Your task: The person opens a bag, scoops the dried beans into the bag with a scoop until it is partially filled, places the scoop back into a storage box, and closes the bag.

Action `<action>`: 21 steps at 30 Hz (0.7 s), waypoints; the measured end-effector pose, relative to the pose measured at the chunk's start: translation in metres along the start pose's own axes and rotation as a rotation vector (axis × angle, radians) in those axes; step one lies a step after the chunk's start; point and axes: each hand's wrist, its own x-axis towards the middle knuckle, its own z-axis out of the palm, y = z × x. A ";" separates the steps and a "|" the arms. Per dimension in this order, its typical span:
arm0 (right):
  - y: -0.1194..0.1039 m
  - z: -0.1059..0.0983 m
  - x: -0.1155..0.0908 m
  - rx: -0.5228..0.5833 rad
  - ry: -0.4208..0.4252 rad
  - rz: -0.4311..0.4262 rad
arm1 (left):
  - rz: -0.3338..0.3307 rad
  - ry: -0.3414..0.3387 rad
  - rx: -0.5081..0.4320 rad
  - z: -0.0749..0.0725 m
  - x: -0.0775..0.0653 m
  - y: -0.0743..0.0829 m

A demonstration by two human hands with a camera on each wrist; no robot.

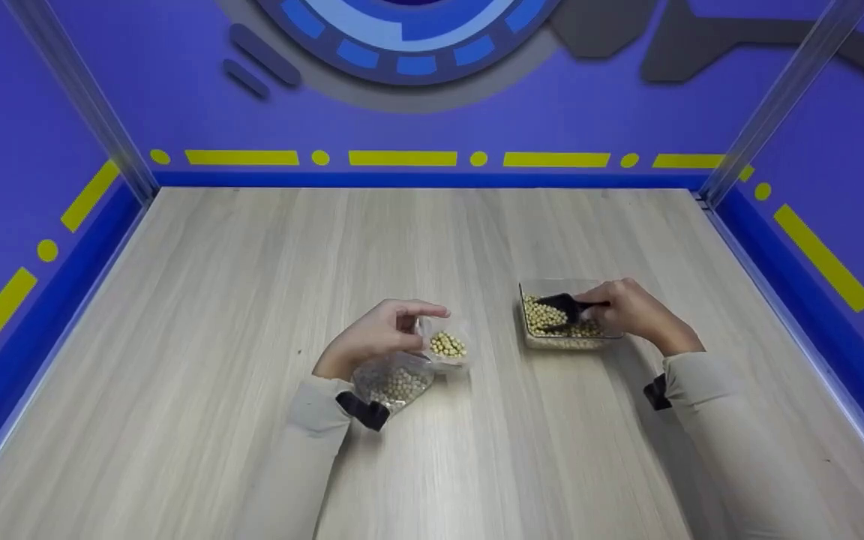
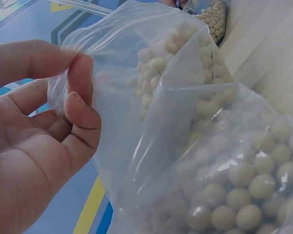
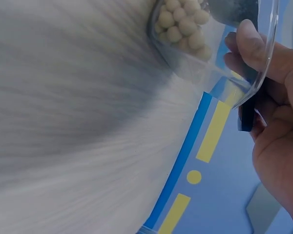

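My left hand pinches the edge of a clear zip bag between thumb and fingers, and the bag's mouth gapes. Inside it lie many small round cream-yellow balls, and the lower part of the bag bulges with them on the table. To the right, my right hand grips the handle of a black scoop. The scoop's blade sits down among more of the same balls in a clear rectangular container. In the right wrist view the container's wall partly covers the fingers.
Bag and container stand a short way apart on a light wood-grain table. Blue panels with yellow markings wall in the back and both sides, joined by metal corner posts. A black band circles the left wrist.
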 end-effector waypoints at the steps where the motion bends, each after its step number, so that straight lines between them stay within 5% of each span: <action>1: 0.000 0.000 0.000 -0.001 -0.002 0.001 | 0.002 -0.001 -0.001 0.000 0.000 0.000; 21: 0.008 0.008 -0.003 0.131 0.068 0.066 | -0.030 -0.017 -0.050 0.000 0.002 -0.001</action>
